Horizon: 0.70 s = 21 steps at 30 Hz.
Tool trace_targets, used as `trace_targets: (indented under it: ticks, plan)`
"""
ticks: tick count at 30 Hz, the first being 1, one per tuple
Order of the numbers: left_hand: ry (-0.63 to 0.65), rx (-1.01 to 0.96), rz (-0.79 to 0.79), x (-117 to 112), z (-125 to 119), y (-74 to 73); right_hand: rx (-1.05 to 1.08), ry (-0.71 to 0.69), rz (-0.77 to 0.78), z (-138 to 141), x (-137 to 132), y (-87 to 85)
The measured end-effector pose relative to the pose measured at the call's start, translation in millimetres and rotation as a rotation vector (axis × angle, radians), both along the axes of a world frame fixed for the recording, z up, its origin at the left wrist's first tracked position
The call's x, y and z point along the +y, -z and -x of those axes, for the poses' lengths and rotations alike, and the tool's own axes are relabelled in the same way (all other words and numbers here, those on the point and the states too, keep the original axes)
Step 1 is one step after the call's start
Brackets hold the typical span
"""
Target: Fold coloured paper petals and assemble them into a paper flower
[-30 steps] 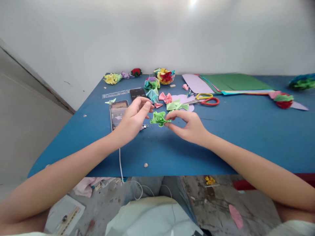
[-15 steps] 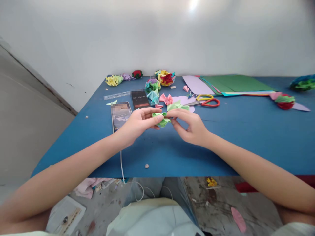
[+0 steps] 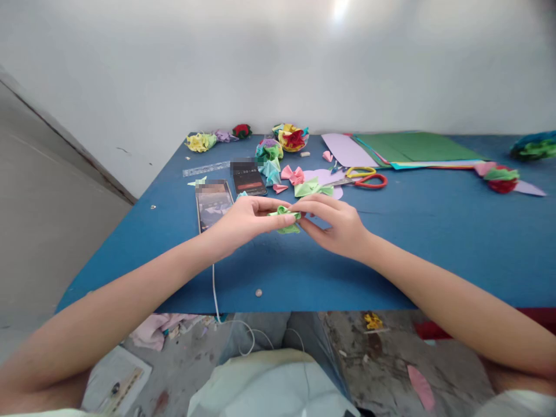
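Note:
A small light green folded paper flower (image 3: 287,219) is pinched between both hands just above the blue table (image 3: 434,243). My left hand (image 3: 247,220) grips its left side with thumb and fingers closed. My right hand (image 3: 336,223) pinches its right side from above. Most of the flower is hidden by my fingers. Just behind my hands lie a green paper bow (image 3: 311,187), a pink bow (image 3: 292,174) and a teal folded piece (image 3: 270,170).
Two phones (image 3: 212,202) (image 3: 247,176) and a clear ruler (image 3: 206,169) lie at the left, with a white cable hanging over the front edge. Scissors (image 3: 365,178) and coloured paper sheets (image 3: 412,147) lie at the right. Finished paper flowers (image 3: 292,136) sit along the back.
My left hand has come in from the left and closed on the green flower. Both hands have pressed together around it, hiding most of the paper.

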<state>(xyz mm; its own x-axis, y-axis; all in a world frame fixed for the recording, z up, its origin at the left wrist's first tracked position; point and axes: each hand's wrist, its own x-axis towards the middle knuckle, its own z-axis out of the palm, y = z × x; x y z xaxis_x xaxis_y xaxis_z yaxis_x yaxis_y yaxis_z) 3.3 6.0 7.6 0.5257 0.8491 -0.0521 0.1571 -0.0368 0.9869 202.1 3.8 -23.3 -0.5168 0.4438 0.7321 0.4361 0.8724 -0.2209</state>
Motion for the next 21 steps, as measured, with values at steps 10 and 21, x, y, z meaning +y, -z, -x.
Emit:
trace_targets:
  ticks: [10,21]
  plan:
    - [0.009,0.017,0.07,2.0,1.6,4.1,-0.055,0.021,-0.052,-0.6,-0.3,3.0]
    - [0.002,0.151,-0.181,2.1,-0.1,5.8,-0.08,0.06,-0.031,0.4,-0.9,2.5]
